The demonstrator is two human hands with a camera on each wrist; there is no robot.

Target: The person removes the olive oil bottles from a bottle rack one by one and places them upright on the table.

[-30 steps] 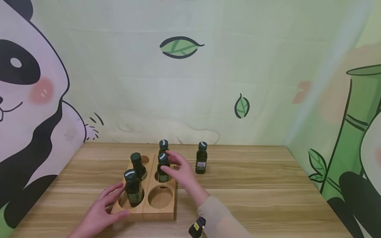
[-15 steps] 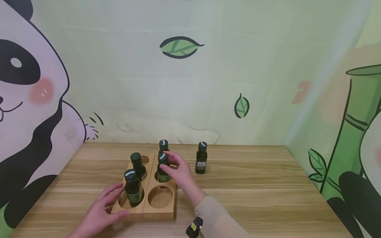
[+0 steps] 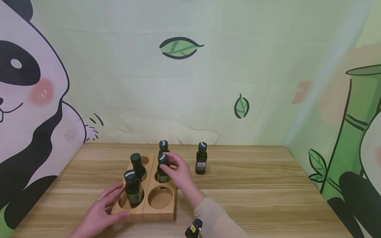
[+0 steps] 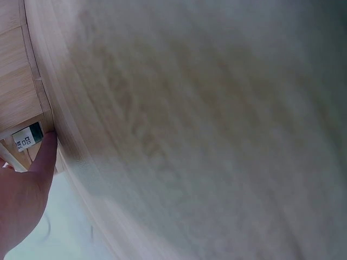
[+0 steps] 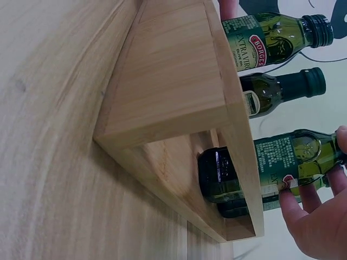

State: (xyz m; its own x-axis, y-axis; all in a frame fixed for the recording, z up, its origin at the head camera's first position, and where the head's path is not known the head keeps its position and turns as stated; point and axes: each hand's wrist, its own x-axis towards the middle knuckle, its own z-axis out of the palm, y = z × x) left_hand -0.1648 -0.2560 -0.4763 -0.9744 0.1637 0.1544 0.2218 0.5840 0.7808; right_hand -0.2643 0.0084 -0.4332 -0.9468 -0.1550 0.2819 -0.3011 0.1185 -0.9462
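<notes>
One rear bottle (image 3: 163,146) is mostly hidden; right hand (image 3: 180,171) pinches nearer bottle (image 3: 162,162), left hand (image 3: 102,210) spread against rack (image 3: 159,216).

From my seat I have the rack (image 3: 159,216) on the table (image 3: 253,198), its near left corner against the left hand (image 3: 102,210), with the front left bottle (image 3: 133,191) and, behind it, the middle left bottle (image 3: 138,167) standing in its left row. In the right row, the middle right bottle (image 3: 162,170) stands in its hole with the right hand (image 3: 181,172) on it from the right, and the far right bottle (image 3: 163,145) is just behind. To the right of the rack, apart from it, the lone bottle (image 3: 201,158) stands on the table, before the backdrop (image 3: 178,99).
</notes>
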